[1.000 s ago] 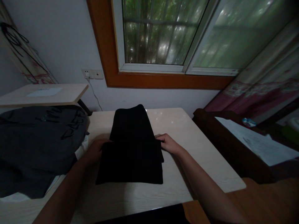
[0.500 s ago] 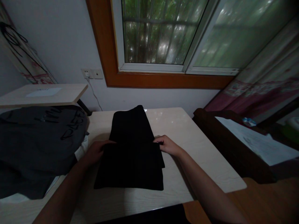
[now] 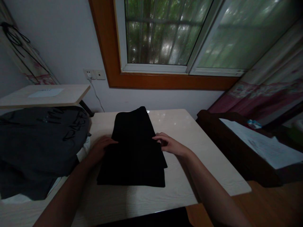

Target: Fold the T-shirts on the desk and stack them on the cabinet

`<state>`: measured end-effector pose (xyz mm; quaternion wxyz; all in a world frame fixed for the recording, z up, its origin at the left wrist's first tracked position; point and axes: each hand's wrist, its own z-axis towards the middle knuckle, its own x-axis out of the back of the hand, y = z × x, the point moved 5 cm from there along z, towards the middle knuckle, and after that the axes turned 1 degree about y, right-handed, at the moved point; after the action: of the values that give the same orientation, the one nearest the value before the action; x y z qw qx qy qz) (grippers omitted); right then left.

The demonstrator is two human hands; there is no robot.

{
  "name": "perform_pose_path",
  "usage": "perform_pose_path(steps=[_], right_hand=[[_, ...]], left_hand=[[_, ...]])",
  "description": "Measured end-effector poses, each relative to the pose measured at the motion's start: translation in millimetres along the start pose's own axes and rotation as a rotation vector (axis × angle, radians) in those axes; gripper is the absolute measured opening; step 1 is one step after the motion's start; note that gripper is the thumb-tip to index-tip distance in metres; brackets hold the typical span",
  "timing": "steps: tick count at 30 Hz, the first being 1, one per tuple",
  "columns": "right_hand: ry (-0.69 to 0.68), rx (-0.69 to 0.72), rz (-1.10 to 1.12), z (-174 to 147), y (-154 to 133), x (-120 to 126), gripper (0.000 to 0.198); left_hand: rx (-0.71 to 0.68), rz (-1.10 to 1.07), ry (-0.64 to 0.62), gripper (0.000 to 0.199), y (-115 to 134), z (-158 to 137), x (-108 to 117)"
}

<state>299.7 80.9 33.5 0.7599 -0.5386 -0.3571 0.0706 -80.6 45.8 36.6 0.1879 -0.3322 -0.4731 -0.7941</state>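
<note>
A black folded garment [image 3: 132, 164] lies on the pale wooden table [image 3: 189, 126] in front of me, its folded-over part nearest to me. Its exact kind does not show. At its left edge, my left hand [image 3: 100, 148] rests with the fingers stretched onto the cloth. My right hand [image 3: 169, 144] touches the opposite edge at the same height, index finger reaching over the fabric and a gap between finger and thumb. A corner of an inner layer sticks out at the lower right.
Left of my arm, a dark grey printed cloth [image 3: 40, 148] covers something bulky, beside a raised shelf board [image 3: 47, 94]. A cord hangs from a wall socket [image 3: 94, 74]. On the right stands dark brown furniture [image 3: 236, 148] with a pale sheet on it.
The garment's near edge has shifted slightly away from me. My right hand's fingers have moved from the fold's edge a little farther up and lie flatter; the left hand has moved slightly upward.
</note>
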Motion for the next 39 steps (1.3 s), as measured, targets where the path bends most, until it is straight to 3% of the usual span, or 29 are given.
perform_pose_path(steps=[5, 8, 10, 15, 19, 25, 31, 36, 39], right_hand=[[-0.229, 0.033, 0.020, -6, -13, -2, 0.037], [-0.254, 0.038, 0.101, -3, -16, -7, 0.020], [-0.142, 0.007, 0.172, 2, -11, -9, 0.017], [0.422, -0.231, 0.377, 8, 18, -7, 0.032], [0.571, -0.302, 0.384, 9, 23, -4, 0.034], [0.544, -0.203, 0.279, 10, 15, 0, 0.026], [0.418, -0.002, 0.094, 9, 4, 2, 0.032], [0.212, 0.051, 0.049, 7, -3, -2, 0.014], [0.268, 0.005, 0.149, 8, 3, -1, 0.018]], left_hand=[[0.015, -0.021, -0.016, 0.036, -1, 0, -2], [0.020, -0.032, -0.015, 0.034, -3, 0, -4], [0.025, -0.029, -0.022, 0.035, -4, 1, -4], [0.020, -0.015, -0.040, 0.047, -3, 0, -5], [-0.019, 0.034, -0.065, 0.065, -2, -2, -7], [-0.181, 0.153, -0.077, 0.087, 17, -4, -8], [-0.333, 0.218, -0.046, 0.081, 38, -3, -5], [-0.313, 0.120, -0.002, 0.070, 37, -2, -4], [-0.155, 0.042, 0.053, 0.054, 27, 2, -4]])
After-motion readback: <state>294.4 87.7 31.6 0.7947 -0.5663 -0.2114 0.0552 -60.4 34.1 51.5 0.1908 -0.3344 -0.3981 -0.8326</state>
